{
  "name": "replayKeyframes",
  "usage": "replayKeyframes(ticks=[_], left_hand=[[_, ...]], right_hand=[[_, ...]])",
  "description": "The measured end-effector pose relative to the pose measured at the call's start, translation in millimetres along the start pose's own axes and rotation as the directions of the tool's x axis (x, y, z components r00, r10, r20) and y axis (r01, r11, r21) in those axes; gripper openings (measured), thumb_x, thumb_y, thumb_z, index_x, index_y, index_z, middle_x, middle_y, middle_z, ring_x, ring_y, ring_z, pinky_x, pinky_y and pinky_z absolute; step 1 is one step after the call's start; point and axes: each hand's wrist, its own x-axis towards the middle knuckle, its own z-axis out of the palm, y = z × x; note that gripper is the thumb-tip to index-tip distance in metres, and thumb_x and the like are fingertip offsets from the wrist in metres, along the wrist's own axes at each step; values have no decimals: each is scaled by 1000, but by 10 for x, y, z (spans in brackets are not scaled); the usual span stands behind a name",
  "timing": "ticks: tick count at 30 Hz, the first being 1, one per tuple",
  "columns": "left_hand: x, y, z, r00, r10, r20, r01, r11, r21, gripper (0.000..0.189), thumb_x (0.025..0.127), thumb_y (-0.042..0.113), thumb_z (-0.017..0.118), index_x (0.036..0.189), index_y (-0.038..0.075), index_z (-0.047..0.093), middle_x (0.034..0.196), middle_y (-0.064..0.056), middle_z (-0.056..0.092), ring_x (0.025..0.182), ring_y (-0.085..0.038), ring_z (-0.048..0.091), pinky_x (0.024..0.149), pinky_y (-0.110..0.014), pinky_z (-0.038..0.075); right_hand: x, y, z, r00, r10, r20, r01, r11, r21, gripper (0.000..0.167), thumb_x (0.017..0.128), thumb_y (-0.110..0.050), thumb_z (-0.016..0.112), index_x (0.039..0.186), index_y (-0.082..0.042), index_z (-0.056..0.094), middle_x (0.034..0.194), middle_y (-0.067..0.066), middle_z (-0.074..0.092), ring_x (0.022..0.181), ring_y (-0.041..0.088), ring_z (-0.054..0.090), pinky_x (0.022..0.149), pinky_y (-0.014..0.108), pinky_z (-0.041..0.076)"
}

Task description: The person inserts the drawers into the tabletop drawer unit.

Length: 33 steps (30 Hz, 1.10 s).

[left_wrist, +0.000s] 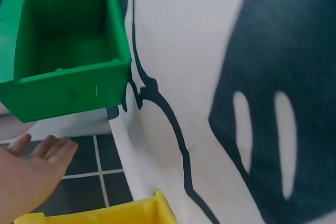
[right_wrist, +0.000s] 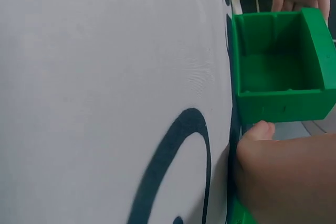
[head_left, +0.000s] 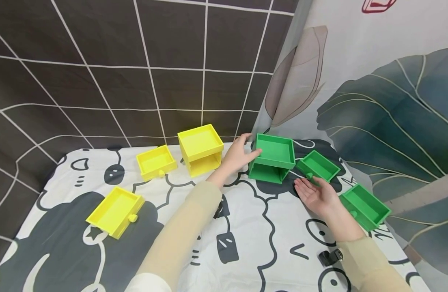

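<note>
A green box frame point(head_left: 273, 159) stands upright at the back of the table, with a shallow top and a hollow compartment in front. My left hand point(head_left: 240, 156) is at its left side, thumb and fingers spread; whether the thumb touches it I cannot tell. To the right of the frame, my right hand point(head_left: 319, 197) is held palm up with loosely straight fingers, nothing in it. Its fingertips are close to a small green drawer point(head_left: 319, 165) with a round knob. In the right wrist view the hollow green frame point(right_wrist: 283, 104) sits between both hands.
Another green drawer point(head_left: 365, 207) lies beside the right wrist. Left of the left hand stands a yellow box frame point(head_left: 201, 142), with one yellow drawer point(head_left: 156, 162) near it and another point(head_left: 115, 211) nearer the front. Curtains hang behind the table's patterned cloth point(head_left: 246, 211).
</note>
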Motion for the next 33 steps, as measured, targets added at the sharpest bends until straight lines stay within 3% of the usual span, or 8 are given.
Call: replayKeyframes(ticks=[4,9,12,16,18,25,29,33], left_hand=[[23,3,-3,999,-8,51,15,988,-153,79,101,26,73,166,14,31,172,-11,36,159,-32,37,130,-49,37],[55,-26,4,996,20,83,4,962,-272,82,100,18,73,167,11,27,174,-11,32,162,-30,32,133,-45,33],[60,-30,12,994,41,100,-8,951,-309,83,100,14,72,168,9,25,174,-12,31,163,-27,29,134,-42,30],[71,-30,45,992,51,119,-9,944,-331,81,101,10,68,168,7,23,174,-15,29,163,-29,28,135,-40,28],[81,-32,67,991,56,119,-11,936,-351,81,100,8,66,168,6,22,174,-17,29,163,-30,28,135,-39,27],[100,-55,134,994,52,95,-8,909,-418,79,98,4,63,168,5,25,172,-18,33,162,-31,30,135,-38,27],[105,-83,155,997,60,50,-33,908,-418,77,97,3,65,166,4,30,166,-19,41,158,-31,38,134,-37,31],[112,-111,174,997,68,23,-52,909,-414,75,97,5,66,164,5,33,164,-17,44,155,-31,41,133,-35,32]], right_hand=[[35,-16,21,1000,-3,-7,3,999,35,62,115,-38,38,169,-35,7,125,14,70,151,8,46,129,21,34],[75,-41,33,1000,-16,11,15,999,51,64,116,-38,35,170,-34,1,158,1,52,159,3,29,130,21,32],[93,-71,21,1000,-19,21,17,998,59,64,116,-38,34,170,-35,1,148,7,62,158,4,34,129,20,32],[116,-113,-5,1000,-25,13,24,996,91,65,116,-36,38,169,-39,1,117,17,74,146,9,53,127,20,36],[132,-127,-14,1000,-30,3,30,993,110,65,115,-35,41,168,-42,3,112,18,76,138,13,62,125,21,40],[186,-135,-27,997,-55,-59,64,986,155,38,113,-28,50,148,-37,36,99,20,78,115,19,76,117,22,50],[204,-116,-10,996,-48,-79,63,980,189,52,113,-24,50,157,-46,33,102,16,81,117,15,75,115,22,51],[209,-108,8,995,-39,-94,59,974,220,58,112,-23,50,162,-43,29,105,14,82,119,12,74,114,21,52]])
